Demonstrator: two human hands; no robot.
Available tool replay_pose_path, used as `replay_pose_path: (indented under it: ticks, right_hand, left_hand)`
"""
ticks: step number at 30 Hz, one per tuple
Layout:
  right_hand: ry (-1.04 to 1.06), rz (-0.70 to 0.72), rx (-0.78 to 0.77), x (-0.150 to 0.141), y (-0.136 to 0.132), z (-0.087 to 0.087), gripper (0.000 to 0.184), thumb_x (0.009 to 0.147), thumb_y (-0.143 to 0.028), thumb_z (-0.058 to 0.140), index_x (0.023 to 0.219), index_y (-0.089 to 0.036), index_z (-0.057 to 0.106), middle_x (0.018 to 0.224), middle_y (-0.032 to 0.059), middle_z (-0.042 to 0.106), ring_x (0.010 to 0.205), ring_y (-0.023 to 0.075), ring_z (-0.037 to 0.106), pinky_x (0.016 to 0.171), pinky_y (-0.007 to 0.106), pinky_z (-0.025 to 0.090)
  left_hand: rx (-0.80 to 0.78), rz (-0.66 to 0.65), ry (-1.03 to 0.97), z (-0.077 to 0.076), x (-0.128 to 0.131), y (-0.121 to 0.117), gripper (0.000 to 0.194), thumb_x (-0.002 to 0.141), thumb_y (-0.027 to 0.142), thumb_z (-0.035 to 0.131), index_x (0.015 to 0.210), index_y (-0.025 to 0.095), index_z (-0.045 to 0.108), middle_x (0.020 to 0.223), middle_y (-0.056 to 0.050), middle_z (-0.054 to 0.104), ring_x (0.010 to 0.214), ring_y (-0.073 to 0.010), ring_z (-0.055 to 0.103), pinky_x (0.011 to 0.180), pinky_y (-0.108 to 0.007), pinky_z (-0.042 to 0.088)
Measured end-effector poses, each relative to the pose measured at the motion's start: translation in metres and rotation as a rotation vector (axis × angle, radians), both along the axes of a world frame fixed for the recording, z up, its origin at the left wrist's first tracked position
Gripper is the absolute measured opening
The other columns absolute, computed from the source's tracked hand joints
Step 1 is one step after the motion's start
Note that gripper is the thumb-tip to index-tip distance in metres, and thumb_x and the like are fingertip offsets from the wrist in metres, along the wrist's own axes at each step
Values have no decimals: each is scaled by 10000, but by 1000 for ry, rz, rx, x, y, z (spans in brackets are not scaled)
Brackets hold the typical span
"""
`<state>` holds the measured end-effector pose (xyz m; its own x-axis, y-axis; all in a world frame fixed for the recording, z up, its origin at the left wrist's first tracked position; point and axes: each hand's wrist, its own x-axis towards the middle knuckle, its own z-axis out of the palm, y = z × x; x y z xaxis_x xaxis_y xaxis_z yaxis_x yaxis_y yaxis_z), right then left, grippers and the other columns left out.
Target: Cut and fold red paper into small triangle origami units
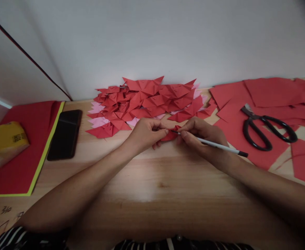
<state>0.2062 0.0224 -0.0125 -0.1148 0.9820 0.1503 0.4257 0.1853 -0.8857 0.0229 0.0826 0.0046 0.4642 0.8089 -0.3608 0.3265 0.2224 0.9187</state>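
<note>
Between my two hands is a small folded red paper piece (170, 135), partly hidden by fingers. My left hand (149, 132) pinches its left side. My right hand (201, 133) grips a pen (217, 144) with a pale barrel and a black end, its tip at the red paper. Just behind my hands lies a heap of folded red paper shapes (147, 100) with pointed corners. Some pink folded shapes (99, 121) show through at the heap's left edge.
Black-handled scissors (256, 133) rest on red paper sheets and scraps (269, 92) at right. To the left are a black phone (65, 134), red sheets with a yellow edge (41, 139) and a yellow packet (6, 142). A pale wall (168, 41) rises behind the wooden table (142, 194).
</note>
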Motion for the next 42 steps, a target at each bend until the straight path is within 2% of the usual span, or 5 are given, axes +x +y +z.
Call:
replay_pose_path:
  ticks: [8,14,31,36,42]
  right_hand:
    - [120,-164,228,2,6,-11,100,910,-304,573,986,-258,620,931,31,687,867,201,646,762,352,511]
    - [-99,-85,130,5,10,-8,236,875,-329,621,1091,-247,572,1114,59,686,987,217,661,817,346,518]
    - [26,-176,86,8,17,-10,112,862,-299,582,947,-231,556,867,13,640,752,165,606,688,295,502]
    - [56,-240,119,9,17,-11,110,876,-324,578,937,-232,569,865,26,643,752,169,610,667,286,497]
    - [103,-273,135,10,19,-13,149,868,-375,595,928,-239,583,853,33,639,737,175,607,657,303,507]
  left_hand:
    - [55,-39,-48,-8,-4,3,128,797,128,601,865,108,708,473,50,555,372,-53,492,372,-144,416]
    - [66,-62,-93,-11,-8,3,109,788,150,597,822,119,696,503,50,549,387,-51,506,384,-146,425]
    - [6,-39,-234,-10,-11,3,237,785,238,666,974,95,662,584,7,630,450,-80,576,432,-174,481]
    - [-39,16,-263,-10,-13,2,223,702,247,728,816,108,595,561,12,605,442,-93,572,403,-179,458]
    - [118,74,-201,-1,-18,5,156,707,218,686,815,120,627,535,36,571,423,-70,514,407,-172,427]
